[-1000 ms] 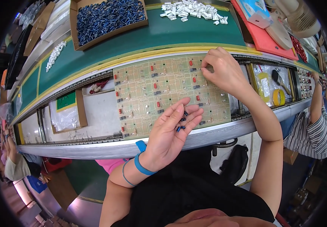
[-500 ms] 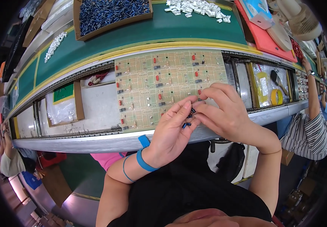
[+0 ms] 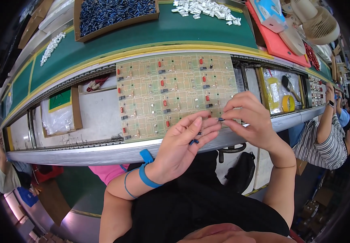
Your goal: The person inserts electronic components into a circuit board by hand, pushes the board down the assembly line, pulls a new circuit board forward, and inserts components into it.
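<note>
Palm up, my left hand (image 3: 179,143) cradles a few small blue capacitors (image 3: 194,141) in its curled fingers, which partly hide them. My right hand (image 3: 250,121) pinches one blue capacitor (image 3: 221,119) between thumb and fingertips, right by the left fingertips. Both hands hover over the near right edge of a large panel of circuit boards (image 3: 144,103). Red parts, black parts and small components stand on the panel in repeating rows. A blue wrist strap (image 3: 147,176) circles my left wrist.
Behind the panel, a cardboard box of blue capacitors (image 3: 116,16) and white connector pieces (image 3: 207,10) sit on the green bench (image 3: 175,35). Right of the panel, a tray holds a brush (image 3: 291,86) and yellow tape (image 3: 288,103). A co-worker in stripes (image 3: 325,141) is at the right.
My right hand has drawn slightly away from the left palm with one capacitor in its fingertips. My left fingers have spread somewhat. The whole view has shifted a little.
</note>
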Action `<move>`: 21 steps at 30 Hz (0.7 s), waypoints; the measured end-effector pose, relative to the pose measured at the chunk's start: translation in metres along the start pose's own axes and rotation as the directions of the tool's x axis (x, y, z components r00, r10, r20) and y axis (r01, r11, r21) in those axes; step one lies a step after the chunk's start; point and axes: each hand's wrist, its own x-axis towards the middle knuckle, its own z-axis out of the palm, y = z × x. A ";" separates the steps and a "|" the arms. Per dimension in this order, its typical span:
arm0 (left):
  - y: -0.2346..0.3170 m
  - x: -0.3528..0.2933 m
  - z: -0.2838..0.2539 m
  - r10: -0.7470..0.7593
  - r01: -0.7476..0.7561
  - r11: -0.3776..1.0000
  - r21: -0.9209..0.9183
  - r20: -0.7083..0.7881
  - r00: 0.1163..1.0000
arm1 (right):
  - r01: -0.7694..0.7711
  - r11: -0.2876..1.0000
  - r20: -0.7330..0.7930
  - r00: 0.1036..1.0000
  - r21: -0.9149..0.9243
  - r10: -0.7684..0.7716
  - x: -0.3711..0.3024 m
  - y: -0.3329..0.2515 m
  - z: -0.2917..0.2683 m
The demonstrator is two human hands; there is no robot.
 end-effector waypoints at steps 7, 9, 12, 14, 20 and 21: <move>0.002 -0.009 -0.017 -0.084 0.072 0.993 0.095 0.126 0.988 | -0.249 0.956 -0.002 0.968 0.157 0.252 -0.005 0.030 -0.003; 0.000 -0.009 -0.017 -0.052 0.042 0.994 0.100 0.099 0.994 | -0.337 0.931 0.021 0.941 0.139 0.337 -0.005 0.038 -0.001; 0.003 -0.010 -0.012 -0.064 0.061 0.997 0.057 0.060 0.996 | -0.326 0.945 0.000 0.945 0.039 0.326 -0.008 0.053 0.006; 0.003 -0.011 -0.009 -0.062 0.059 0.996 0.063 0.047 0.997 | -0.304 0.952 -0.019 0.953 -0.036 0.303 -0.005 0.056 0.010; -0.003 -0.010 -0.017 -0.047 0.042 0.995 0.090 0.061 0.997 | -0.250 0.958 -0.070 0.968 -0.139 0.242 0.006 0.062 0.018; -0.003 -0.010 -0.017 -0.051 0.045 0.995 0.087 0.069 0.996 | -0.243 0.958 -0.073 0.969 -0.152 0.234 0.008 0.063 0.019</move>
